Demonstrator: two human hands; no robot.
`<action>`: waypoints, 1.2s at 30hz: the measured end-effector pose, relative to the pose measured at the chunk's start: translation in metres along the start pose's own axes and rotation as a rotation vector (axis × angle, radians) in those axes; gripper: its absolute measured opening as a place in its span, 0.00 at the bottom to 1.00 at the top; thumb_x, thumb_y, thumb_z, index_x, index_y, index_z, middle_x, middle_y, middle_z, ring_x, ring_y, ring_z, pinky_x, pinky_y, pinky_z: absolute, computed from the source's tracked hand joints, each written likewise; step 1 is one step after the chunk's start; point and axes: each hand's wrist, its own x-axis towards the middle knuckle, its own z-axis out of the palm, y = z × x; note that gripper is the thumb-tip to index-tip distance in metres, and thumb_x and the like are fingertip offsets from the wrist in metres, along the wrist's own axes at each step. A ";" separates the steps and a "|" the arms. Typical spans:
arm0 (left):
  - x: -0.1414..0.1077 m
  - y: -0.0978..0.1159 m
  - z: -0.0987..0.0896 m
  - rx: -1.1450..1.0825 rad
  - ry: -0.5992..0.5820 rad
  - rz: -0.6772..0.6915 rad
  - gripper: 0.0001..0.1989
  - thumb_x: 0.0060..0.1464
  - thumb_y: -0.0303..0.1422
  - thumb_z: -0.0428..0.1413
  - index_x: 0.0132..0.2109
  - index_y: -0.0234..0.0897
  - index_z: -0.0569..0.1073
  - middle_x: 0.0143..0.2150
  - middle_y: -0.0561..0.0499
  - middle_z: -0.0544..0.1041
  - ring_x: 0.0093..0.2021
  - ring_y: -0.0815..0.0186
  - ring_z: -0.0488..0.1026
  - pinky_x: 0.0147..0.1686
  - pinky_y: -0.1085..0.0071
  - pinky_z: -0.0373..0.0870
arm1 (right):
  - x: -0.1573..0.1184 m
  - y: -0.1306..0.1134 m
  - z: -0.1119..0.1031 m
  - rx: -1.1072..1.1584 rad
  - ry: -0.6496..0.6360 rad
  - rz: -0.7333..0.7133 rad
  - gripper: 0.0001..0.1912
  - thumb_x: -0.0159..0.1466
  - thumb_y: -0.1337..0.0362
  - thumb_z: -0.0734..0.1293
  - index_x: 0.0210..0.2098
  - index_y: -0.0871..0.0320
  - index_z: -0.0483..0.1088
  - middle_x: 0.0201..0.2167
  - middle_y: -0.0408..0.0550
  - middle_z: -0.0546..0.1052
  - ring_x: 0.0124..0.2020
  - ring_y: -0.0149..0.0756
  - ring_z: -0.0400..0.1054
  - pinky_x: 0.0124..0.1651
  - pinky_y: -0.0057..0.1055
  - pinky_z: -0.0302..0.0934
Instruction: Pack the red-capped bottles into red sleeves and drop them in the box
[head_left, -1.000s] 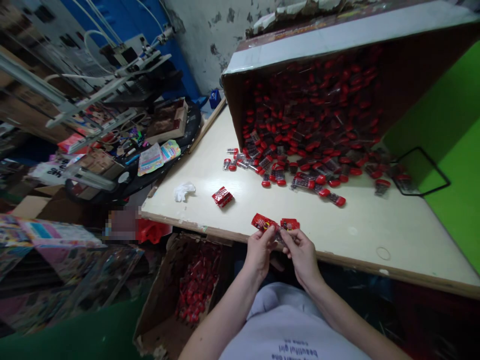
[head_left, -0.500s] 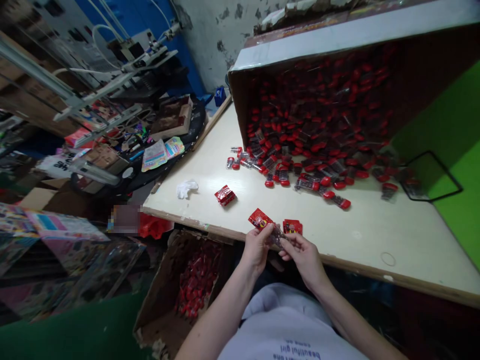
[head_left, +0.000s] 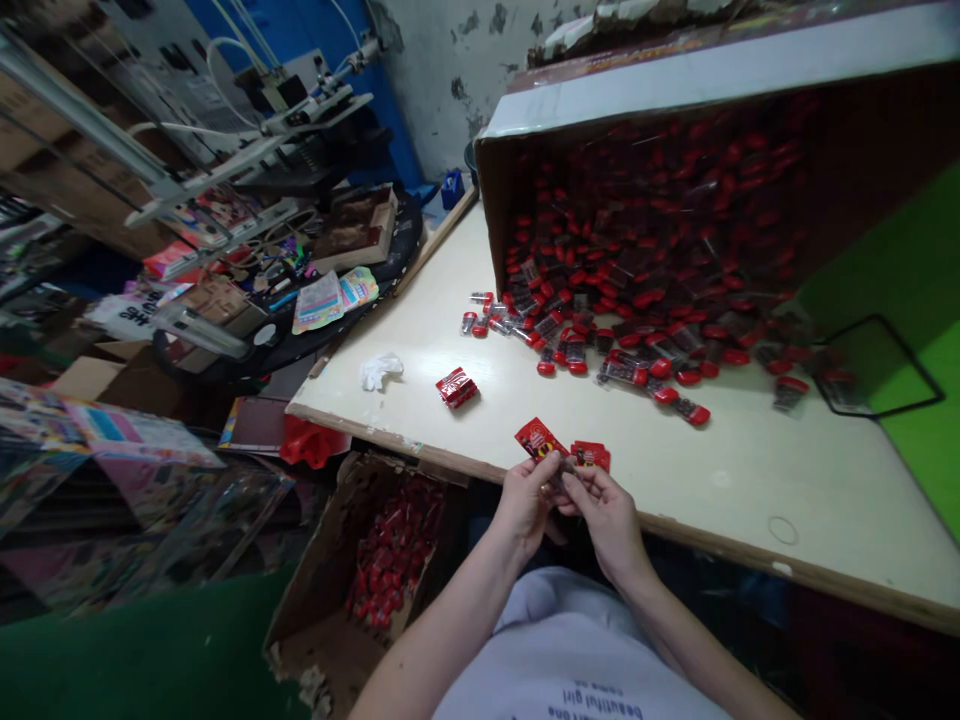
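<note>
Left hand (head_left: 526, 498) pinches a red printed card (head_left: 538, 439) between thumb and fingers, with the card's upper end sticking out past the fingertips over the near edge of the table (head_left: 675, 455). Right hand (head_left: 609, 512) has its thumb and fingers closed in a pinch on a small dark packet (head_left: 556, 480), which lies between the two hands and is mostly covered by them. Whether card and packet are joined cannot be told. Both hands meet in front of the person's light shirt (head_left: 577, 650). Just beyond the right fingers, a few red cards (head_left: 592, 456) lie overlapping on the table. Farther to the left are a shiny red bundle (head_left: 457, 388) and, beyond it, a crumpled white tissue (head_left: 381, 371). At the back, a large carton (head_left: 720, 85) lies on its side with its mouth toward the person, and a heap of red-capped packets (head_left: 600, 280) fills its lower part and spills onto the tabletop. A black wire frame (head_left: 885, 412) sits to the right of the spill, and a thin rubber band (head_left: 783, 530) lies near the front edge. Below the table, at the left, an open cardboard box (head_left: 322, 630) contains many red pieces (head_left: 390, 550), too blurred to make out singly.
</note>
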 end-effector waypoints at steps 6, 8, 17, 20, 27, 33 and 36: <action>-0.003 0.012 -0.006 0.041 -0.009 0.001 0.20 0.39 0.42 0.64 0.33 0.27 0.76 0.30 0.43 0.77 0.27 0.67 0.72 0.30 0.71 0.66 | 0.004 -0.006 -0.015 -0.119 -0.151 -0.083 0.23 0.53 0.59 0.72 0.46 0.53 0.64 0.35 0.46 0.77 0.34 0.37 0.73 0.34 0.34 0.70; -0.006 0.015 -0.007 0.061 -0.024 -0.028 0.19 0.40 0.41 0.64 0.33 0.27 0.76 0.30 0.43 0.77 0.28 0.67 0.72 0.32 0.71 0.67 | 0.005 -0.010 -0.021 -0.182 -0.194 -0.145 0.26 0.52 0.61 0.72 0.49 0.51 0.64 0.38 0.46 0.76 0.37 0.39 0.73 0.38 0.36 0.69; -0.027 0.018 -0.005 0.070 -0.104 -0.125 0.17 0.38 0.38 0.65 0.33 0.29 0.77 0.30 0.43 0.77 0.29 0.66 0.72 0.39 0.66 0.67 | 0.006 -0.019 -0.027 -0.248 -0.225 -0.154 0.26 0.50 0.61 0.73 0.49 0.48 0.70 0.31 0.42 0.77 0.30 0.37 0.71 0.36 0.33 0.67; -0.030 0.016 -0.004 0.061 -0.108 -0.117 0.15 0.38 0.38 0.65 0.31 0.29 0.77 0.28 0.44 0.77 0.28 0.67 0.72 0.39 0.66 0.67 | 0.006 -0.018 -0.027 -0.248 -0.191 -0.165 0.24 0.50 0.60 0.73 0.47 0.48 0.72 0.28 0.41 0.76 0.26 0.34 0.68 0.31 0.31 0.65; -0.031 0.014 -0.001 0.046 -0.086 -0.106 0.15 0.38 0.38 0.65 0.29 0.29 0.76 0.25 0.47 0.76 0.26 0.69 0.71 0.38 0.68 0.66 | 0.007 -0.013 -0.027 -0.283 -0.141 -0.227 0.19 0.51 0.61 0.73 0.43 0.48 0.74 0.30 0.42 0.76 0.27 0.35 0.68 0.30 0.31 0.65; -0.032 0.011 -0.006 0.042 -0.086 -0.088 0.16 0.38 0.39 0.66 0.29 0.29 0.76 0.26 0.46 0.76 0.28 0.67 0.72 0.39 0.67 0.66 | 0.009 -0.007 -0.026 -0.320 -0.144 -0.277 0.18 0.53 0.62 0.72 0.45 0.46 0.74 0.32 0.42 0.77 0.26 0.34 0.67 0.29 0.30 0.66; -0.030 0.009 -0.005 0.035 -0.071 -0.087 0.16 0.37 0.39 0.66 0.28 0.29 0.76 0.25 0.46 0.75 0.27 0.68 0.71 0.39 0.66 0.66 | 0.008 -0.003 -0.023 -0.365 -0.148 -0.299 0.18 0.54 0.61 0.71 0.45 0.46 0.73 0.31 0.42 0.76 0.24 0.33 0.67 0.27 0.29 0.65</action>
